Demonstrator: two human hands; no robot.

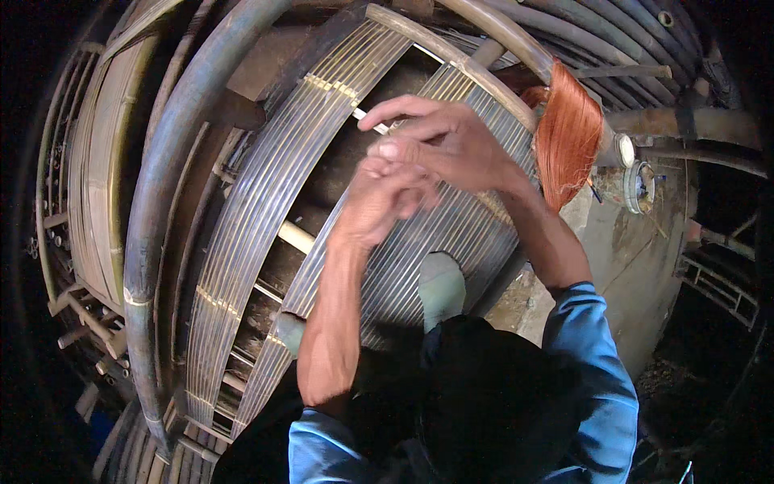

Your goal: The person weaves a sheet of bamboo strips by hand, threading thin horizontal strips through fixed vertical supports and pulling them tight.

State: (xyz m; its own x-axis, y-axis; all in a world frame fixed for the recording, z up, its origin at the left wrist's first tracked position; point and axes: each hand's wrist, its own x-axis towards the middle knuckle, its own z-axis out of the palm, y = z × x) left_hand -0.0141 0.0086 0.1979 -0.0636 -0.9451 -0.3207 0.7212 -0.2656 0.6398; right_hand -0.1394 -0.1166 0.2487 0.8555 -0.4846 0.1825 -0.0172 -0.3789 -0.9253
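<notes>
My left hand [379,202] and my right hand [451,145] meet in mid-air above a slatted bamboo seat [439,211]. The left fingers are curled in, and their tips meet the right thumb. On the right hand the index finger reaches out to the left while the thumb and other fingers bend toward the left hand. Anything thin pinched between them is too small to make out. Below the hands, narrow strips run side by side, with bindings [330,85] across them. A bundle of reddish-orange strands [571,135] hangs over the bamboo frame to the right.
A thick curved bamboo pole [161,202] runs down the left side. Gaps between the slat panels show a pale crossbar [296,236]. My foot [441,286] rests on the slats. A round container [639,187] stands on the concrete floor [621,250]. Bamboo poles [597,36] lie behind.
</notes>
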